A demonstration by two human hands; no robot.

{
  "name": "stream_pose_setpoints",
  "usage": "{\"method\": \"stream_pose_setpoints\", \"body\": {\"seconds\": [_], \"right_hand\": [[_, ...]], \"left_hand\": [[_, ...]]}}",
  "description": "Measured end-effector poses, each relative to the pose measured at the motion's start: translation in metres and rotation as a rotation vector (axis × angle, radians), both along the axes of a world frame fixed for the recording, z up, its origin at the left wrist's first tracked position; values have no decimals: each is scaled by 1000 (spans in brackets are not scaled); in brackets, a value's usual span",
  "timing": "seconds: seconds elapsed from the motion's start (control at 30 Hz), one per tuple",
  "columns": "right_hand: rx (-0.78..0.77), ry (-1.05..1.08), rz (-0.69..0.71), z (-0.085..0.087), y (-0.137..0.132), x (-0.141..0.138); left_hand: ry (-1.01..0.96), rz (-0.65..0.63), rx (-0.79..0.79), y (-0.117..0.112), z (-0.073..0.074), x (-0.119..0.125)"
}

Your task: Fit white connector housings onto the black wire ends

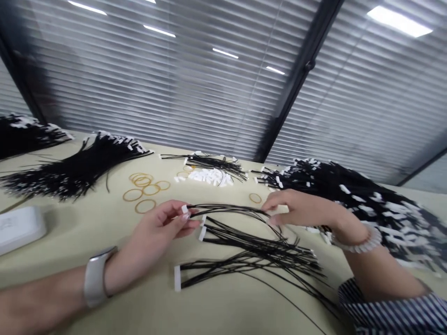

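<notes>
My left hand (171, 221) pinches the white connector (185, 209) of a wire harness, whose thin black wires (226, 206) stretch across to the right. At their far end, the thumb and forefinger of my right hand (296, 209) close around the wires. Just below, more harnesses lie on the table, with white connectors (202, 232) at the left and black wires (258, 246) fanning right. Nearest to me is a harness with a wider white connector (178, 278); its wires cross under the others.
Yellow rubber bands (141, 180) lie beyond my left hand, and a single band (255, 198) lies near my right. Behind are loose white connectors (211, 177). Big harness piles stand left (80, 163) and right (363, 195). A white case (23, 228) sits at left. Blinds (157, 88) rise behind.
</notes>
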State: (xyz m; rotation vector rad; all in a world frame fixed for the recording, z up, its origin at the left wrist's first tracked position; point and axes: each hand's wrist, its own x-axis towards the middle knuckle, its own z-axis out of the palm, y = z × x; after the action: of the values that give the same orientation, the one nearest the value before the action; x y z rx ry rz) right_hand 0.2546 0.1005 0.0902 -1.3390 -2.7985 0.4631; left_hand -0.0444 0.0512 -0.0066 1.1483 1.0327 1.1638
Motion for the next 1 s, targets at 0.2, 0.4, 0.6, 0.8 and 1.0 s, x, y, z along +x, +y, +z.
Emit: {"method": "stream_pose_setpoints", "body": {"seconds": [0.2, 0.4, 0.6, 0.8, 1.0], "right_hand": [[210, 25, -78, 8, 32, -45], [207, -134, -194, -38, 90, -115], [155, -197, -322, -66, 111, -129], [118, 62, -323, -45, 102, -113], [-83, 453, -203, -25, 43, -99]], "left_hand": [[-137, -5, -7, 0, -1, -1], [-371, -31, 7, -2, 3, -3], [19, 19, 33, -1, 5, 0], [175, -76, 59, -5, 5, 4], [312, -104, 121, -8, 9, 8]]}}
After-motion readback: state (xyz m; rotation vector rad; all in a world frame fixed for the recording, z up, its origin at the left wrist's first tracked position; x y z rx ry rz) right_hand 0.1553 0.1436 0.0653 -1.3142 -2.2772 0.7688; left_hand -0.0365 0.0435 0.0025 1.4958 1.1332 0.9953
